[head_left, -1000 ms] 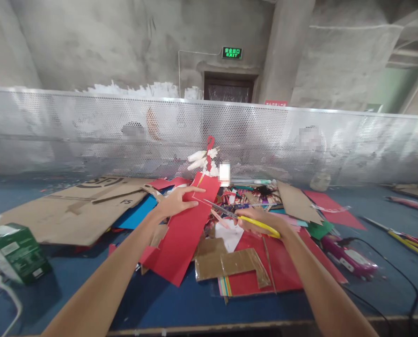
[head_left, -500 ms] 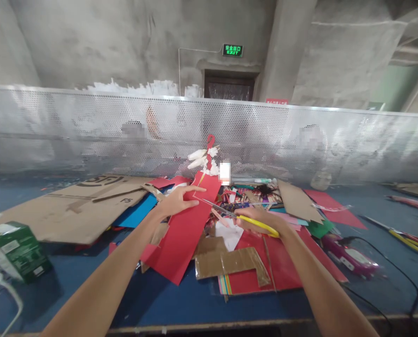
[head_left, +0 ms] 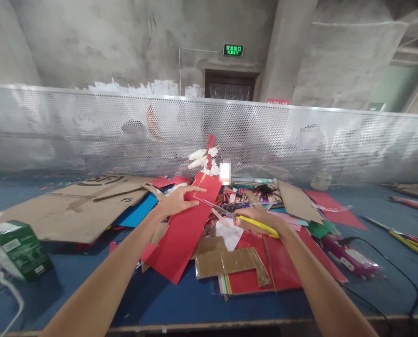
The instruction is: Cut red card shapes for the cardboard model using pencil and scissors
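A long sheet of red paper (head_left: 186, 238) slants up from the table, with my left hand (head_left: 175, 201) gripping its left edge. The thumb and fingers of that hand lie across the sheet's upper part. In my right hand (head_left: 256, 219) is a pair of scissors (head_left: 262, 226) with yellow handles. Their blades point up and left, and the tips are at the sheet's right side, close to my left thumb. Whether the tips touch the paper I cannot tell. Under the scissors lies a white paper piece (head_left: 230, 234); nearer me is a taped brown cardboard piece (head_left: 226, 263).
Flat cardboard (head_left: 71, 210) lies at left, behind a green box (head_left: 21, 252). Red sheets (head_left: 286, 271) and a heap of scraps cover the middle. At right are a purple device (head_left: 351, 255) with a black cable and more scissors (head_left: 405, 238). A perforated metal panel (head_left: 89, 126) stands behind.
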Motion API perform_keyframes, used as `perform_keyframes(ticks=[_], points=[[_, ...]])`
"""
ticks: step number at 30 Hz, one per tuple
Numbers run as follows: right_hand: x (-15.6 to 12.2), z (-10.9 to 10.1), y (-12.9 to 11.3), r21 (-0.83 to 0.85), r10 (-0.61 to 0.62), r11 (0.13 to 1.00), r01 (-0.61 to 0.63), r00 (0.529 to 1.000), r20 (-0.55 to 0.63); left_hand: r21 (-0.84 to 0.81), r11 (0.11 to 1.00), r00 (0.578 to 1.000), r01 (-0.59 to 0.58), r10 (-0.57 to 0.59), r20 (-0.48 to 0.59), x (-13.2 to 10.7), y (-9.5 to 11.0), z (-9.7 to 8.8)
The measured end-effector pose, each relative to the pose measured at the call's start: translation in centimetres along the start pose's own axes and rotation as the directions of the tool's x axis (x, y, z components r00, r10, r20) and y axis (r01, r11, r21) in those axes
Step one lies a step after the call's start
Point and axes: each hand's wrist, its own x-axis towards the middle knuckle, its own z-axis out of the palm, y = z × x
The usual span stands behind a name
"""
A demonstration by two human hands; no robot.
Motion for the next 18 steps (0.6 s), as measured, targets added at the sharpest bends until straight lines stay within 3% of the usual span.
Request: perform_keyframes(ticks=[8, 18], points=[[0.46, 0.1, 1.07, -0.014, 0.003, 1.0, -0.003, 1.0, 0.012, 0.012, 1.0, 1.0, 0.0, 0.0, -0.001, -0.05, 0.0, -0.09], [0.24, 0.03, 0.4, -0.007, 0.024, 1.0, -0.024, 1.0, 0.019, 0.024, 1.0, 1.0, -0.007, 0.007, 0.011, 0.05, 0.17, -0.05]])
